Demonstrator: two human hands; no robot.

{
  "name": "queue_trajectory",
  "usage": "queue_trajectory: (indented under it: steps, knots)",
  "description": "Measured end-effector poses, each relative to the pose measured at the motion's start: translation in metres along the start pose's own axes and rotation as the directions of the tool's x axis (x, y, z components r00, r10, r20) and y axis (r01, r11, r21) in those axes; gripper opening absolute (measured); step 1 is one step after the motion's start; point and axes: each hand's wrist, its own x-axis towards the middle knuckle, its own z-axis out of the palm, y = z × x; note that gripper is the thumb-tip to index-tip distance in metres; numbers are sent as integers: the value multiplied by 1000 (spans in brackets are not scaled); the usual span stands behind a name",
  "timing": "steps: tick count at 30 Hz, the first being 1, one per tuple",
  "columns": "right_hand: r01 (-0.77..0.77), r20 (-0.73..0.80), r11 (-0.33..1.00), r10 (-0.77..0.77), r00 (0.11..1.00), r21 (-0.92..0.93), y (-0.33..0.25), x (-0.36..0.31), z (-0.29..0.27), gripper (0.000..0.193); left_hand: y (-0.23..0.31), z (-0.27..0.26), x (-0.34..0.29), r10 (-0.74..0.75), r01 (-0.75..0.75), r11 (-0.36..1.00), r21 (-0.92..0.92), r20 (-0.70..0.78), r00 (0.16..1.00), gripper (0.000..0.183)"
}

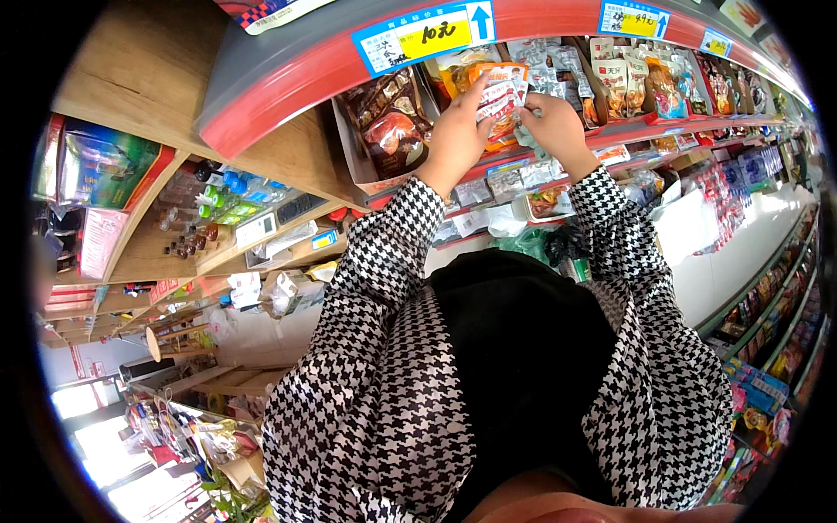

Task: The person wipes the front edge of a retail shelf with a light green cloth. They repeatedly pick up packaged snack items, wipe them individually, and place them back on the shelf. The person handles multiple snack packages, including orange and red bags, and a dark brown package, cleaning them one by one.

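Up at the snack shelf (558,26), I had my left hand (455,131) and right hand (551,122) both pinching 1 orange packet (499,96) before the boxes (384,131), and judged a firm, level grip would keep it from slipping.

Two hands were up at the shelf, the left hand (455,131) and the right hand (554,125); between them was one orange-and-white snack packet (499,98); two houndstooth sleeves (384,253) led up to them; two blue-and-yellow price tags (425,33) showed plainly on the red shelf edge (288,83); one open carton of dark snack packs (388,131) stood beside the left hand; the packets farther along were too crowded to count.
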Motion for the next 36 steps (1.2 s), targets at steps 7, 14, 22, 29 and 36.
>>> queue_trajectory:
  steps: [7,14,22,29,36]
  knots:
    - [-73,68,982,86,994,-175,10,0,-7,23,3,18,11,79,-82,992,93,34,996,64]
    - [-106,-40,978,100,994,-180,6,-9,-5,29,3,28,20,-18,6,989,149,82,996,64]
    - [-110,8,971,115,993,-212,0,-18,3,26,-3,34,17,84,-67,935,347,-33,996,61]
    - [-78,-83,917,49,995,-391,-8,-25,7,35,2,32,11,52,-42,971,237,-34,998,56]
    - [-71,-124,948,34,992,-309,-23,-34,-3,58,-2,54,-4,272,-260,958,118,-100,957,51]
